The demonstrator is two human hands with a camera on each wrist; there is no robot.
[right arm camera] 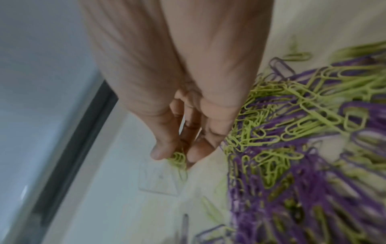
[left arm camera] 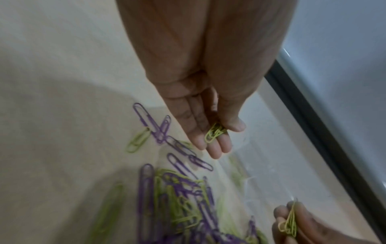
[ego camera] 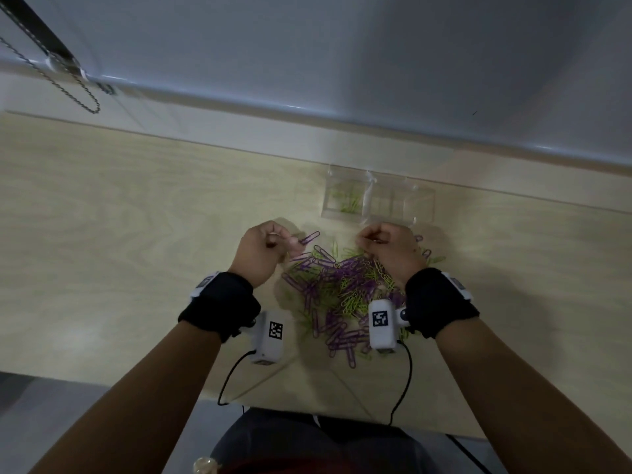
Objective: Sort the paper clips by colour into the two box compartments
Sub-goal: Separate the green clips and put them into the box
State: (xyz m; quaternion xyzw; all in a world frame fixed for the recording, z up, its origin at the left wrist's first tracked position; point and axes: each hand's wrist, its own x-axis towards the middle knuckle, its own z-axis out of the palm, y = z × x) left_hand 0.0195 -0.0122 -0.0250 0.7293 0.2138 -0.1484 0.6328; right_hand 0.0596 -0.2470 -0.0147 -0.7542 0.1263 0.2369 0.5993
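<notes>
**Both hands held green clips above the pile**

Your left hand [left arm camera: 200, 118] pinched a few green paper clips [left arm camera: 214, 132] between thumb and fingers, just beside the far left edge of the mixed pile [ego camera: 338, 289] of purple and green clips on the counter [ego camera: 136, 206]. Your right hand [right arm camera: 183, 132] also gripped a small bunch of green clips [right arm camera: 178, 157], at the pile's far right edge. The clear box [ego camera: 378, 200] stood beyond both hands; its left compartment [ego camera: 345, 200] held green clips, while I couldn't make out any in the right one.
</notes>
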